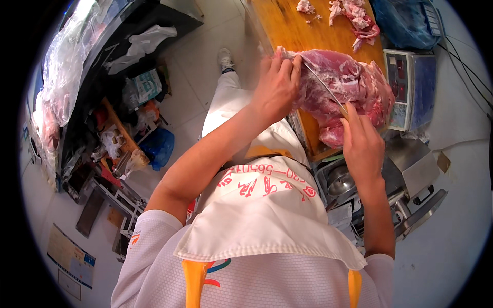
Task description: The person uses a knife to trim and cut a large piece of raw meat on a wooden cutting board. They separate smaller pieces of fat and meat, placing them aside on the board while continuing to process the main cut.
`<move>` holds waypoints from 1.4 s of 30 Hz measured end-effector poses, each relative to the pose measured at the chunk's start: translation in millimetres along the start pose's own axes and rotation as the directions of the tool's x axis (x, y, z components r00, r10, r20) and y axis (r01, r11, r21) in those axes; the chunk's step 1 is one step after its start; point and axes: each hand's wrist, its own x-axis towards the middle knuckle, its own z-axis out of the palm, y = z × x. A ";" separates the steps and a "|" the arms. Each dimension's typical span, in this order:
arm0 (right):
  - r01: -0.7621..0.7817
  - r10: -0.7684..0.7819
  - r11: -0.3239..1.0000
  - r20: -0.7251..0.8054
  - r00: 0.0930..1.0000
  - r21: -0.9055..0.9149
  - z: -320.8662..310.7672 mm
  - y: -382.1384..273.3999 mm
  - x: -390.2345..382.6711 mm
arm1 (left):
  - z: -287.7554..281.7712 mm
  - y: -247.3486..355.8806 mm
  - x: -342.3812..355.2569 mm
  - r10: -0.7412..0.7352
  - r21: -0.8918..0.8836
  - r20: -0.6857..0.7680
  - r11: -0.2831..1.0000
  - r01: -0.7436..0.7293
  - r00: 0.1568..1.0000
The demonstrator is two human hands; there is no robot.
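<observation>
A large piece of raw meat [354, 82], pink and red with white fat, lies on a wooden cutting table [287, 25]. My right hand [361, 141] is closed round the handle of a knife [323, 84]. Its thin blade slants up and left across the meat, the tip near my other hand. At the meat's left edge, my left hand [280, 84] is closed on the meat, its fingertips pressing there. Just what lies under those fingers is hidden.
Meat trimmings [359, 20] lie at the table's far end. A digital scale [411, 87] stands right of the meat, with a blue plastic bag [403, 23] beyond it. A metal bowl [341, 182] sits below the table's near end. Left, a cluttered dark shelf [149, 31] holds plastic bags.
</observation>
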 end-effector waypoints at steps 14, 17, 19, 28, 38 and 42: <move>-0.045 0.101 0.979 0.280 0.955 -0.200 -58.9 -25.0 20.3 | -2.1 -4.5 -0.2 -0.015 0.002 0.015 1.000 0.015 1.000; -0.038 0.075 0.986 0.223 0.972 -0.165 -58.1 -26.8 22.0 | -4.2 -5.1 0.0 -0.019 -0.001 0.038 1.000 0.019 0.999; -0.024 0.045 0.994 0.198 0.979 -0.106 -51.0 -27.5 25.9 | -3.5 -5.0 -0.7 -0.021 -0.010 0.045 1.000 0.021 0.999; 0.047 0.015 0.957 0.214 0.977 -0.285 -36.4 -19.9 34.9 | -0.6 -7.1 1.6 -0.018 -0.033 0.032 0.999 0.019 0.999; 0.113 -0.013 0.938 0.291 0.956 -0.328 -85.4 -21.0 40.5 | -1.9 -9.8 1.2 -0.064 -0.125 0.060 0.990 0.071 0.996; 0.116 -0.052 0.962 0.252 0.966 -0.245 -67.2 -19.5 48.2 | 0.5 -11.2 -1.0 -0.053 -0.119 0.060 0.991 0.060 0.997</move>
